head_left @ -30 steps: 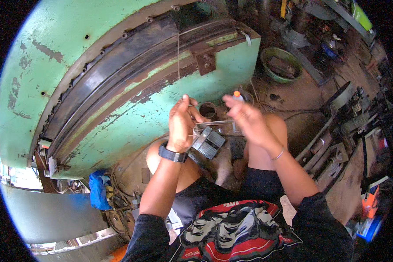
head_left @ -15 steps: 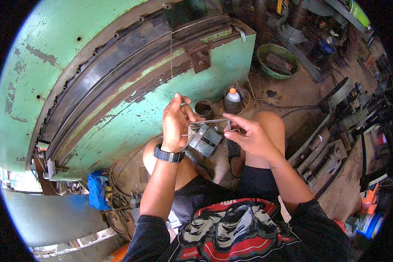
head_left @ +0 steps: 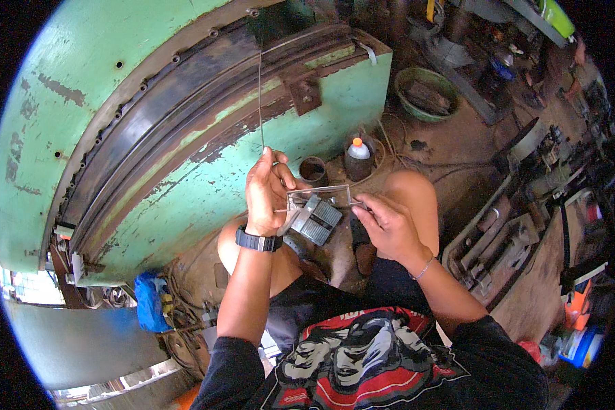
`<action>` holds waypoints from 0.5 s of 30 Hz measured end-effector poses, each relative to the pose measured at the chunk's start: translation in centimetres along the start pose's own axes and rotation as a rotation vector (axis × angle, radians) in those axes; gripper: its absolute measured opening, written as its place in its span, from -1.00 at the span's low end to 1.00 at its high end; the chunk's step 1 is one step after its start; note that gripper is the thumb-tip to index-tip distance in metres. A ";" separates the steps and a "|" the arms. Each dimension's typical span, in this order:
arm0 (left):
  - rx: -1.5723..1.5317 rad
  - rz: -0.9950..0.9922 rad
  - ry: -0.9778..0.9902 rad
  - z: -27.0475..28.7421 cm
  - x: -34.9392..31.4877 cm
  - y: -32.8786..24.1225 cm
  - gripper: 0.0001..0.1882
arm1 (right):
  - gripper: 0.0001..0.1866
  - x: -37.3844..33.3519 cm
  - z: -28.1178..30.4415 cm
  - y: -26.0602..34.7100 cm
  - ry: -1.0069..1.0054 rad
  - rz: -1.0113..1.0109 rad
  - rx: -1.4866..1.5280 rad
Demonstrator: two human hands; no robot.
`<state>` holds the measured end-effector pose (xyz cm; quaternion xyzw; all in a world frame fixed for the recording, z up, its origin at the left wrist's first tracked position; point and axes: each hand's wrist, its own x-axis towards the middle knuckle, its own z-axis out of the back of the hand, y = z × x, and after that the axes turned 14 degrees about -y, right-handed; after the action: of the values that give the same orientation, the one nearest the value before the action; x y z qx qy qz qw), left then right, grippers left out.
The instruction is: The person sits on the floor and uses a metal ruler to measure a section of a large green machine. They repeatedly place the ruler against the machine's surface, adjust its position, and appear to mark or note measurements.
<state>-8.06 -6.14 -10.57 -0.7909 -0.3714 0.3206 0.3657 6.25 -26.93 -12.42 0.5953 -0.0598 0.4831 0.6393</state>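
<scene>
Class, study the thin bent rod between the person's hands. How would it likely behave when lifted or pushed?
The thin bent rod is probably stiff rather than floppy: its span runs straight between distinct corners. It seems light, being slender and pinched by the right hand at the fingertips. Its angular bends suggest it would not roll easily.

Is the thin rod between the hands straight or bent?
Bent: the rod turns at sharp corners between the left hand and right hand.
</scene>
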 end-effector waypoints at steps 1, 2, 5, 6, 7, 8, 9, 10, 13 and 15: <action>-0.003 0.001 0.002 0.0 0.0 0.0 -0.56 | -0.81 0.1 0.1 0.2 0.004 -0.007 -0.003; -0.007 0.002 0.004 0.0 0.1 0.0 -0.56 | -0.81 0.2 0.1 0.3 0.008 -0.014 -0.007; 0.004 -0.015 -0.009 0.0 0.0 0.0 -0.56 | -0.79 0.2 0.7 0.4 0.092 -0.016 -0.001; 0.019 -0.017 -0.016 0.0 -0.1 0.0 -0.56 | -0.78 0.2 0.7 0.3 0.099 -0.003 0.021; 0.033 -0.019 -0.024 -0.1 -0.1 -0.1 -0.56 | -0.78 0.3 0.6 0.1 0.106 0.010 0.043; 0.047 -0.022 -0.033 -0.2 -0.1 -0.2 -0.56 | -0.77 0.4 0.6 0.0 0.114 0.024 0.067; 0.057 -0.037 -0.037 -0.1 0.0 -0.3 -0.55 | -0.77 0.5 0.6 -0.1 0.125 -0.015 0.087; 0.060 -0.036 -0.023 -0.1 0.0 -0.2 -0.55 | -0.76 0.4 0.7 -0.2 0.136 -0.054 0.107; 0.029 -0.036 -0.033 -0.4 -0.1 -0.2 -0.55 | -0.76 0.6 0.4 -0.2 0.133 -0.217 0.209; 0.002 -0.025 -0.028 -0.2 -0.3 -0.3 -0.56 | -0.77 0.8 0.5 -0.1 0.139 -0.322 0.227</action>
<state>-8.14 -6.36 -10.16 -0.7812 -0.3860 0.3273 0.3654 7.02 -26.91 -11.84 0.6305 0.1351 0.4183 0.6397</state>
